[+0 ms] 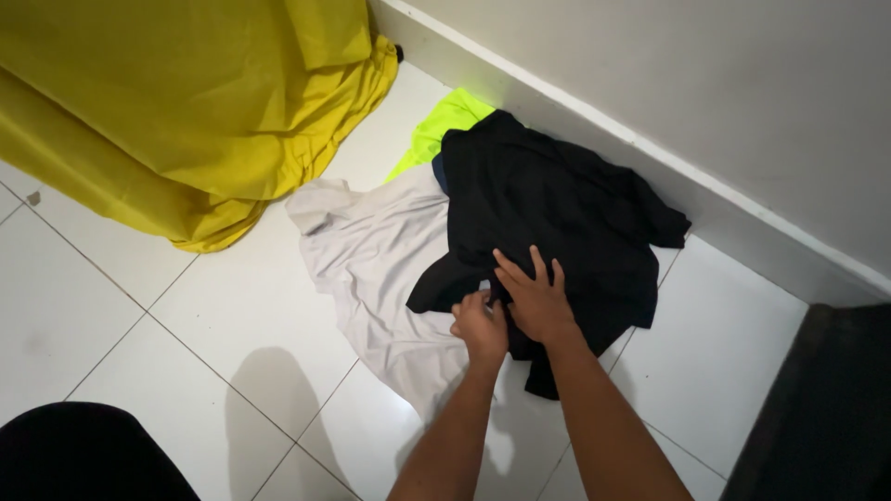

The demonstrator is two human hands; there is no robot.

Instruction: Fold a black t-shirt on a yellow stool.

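A crumpled black garment (557, 199) lies on the white tiled floor on top of a pale grey-white garment (371, 250). A neon yellow-green piece of cloth (444, 125) sticks out behind them near the wall. My left hand (480, 327) pinches the near edge of the black garment, fingers curled on the fabric. My right hand (532, 297) rests flat on the black garment just beside it, fingers spread and pressing down.
A large yellow fabric sheet (186, 102) drapes over something at the upper left and spills onto the floor. A white baseboard (650, 158) and wall run diagonally behind the pile. A dark mat (826, 408) lies at the right edge. A dark shape (83, 455) fills the lower left corner.
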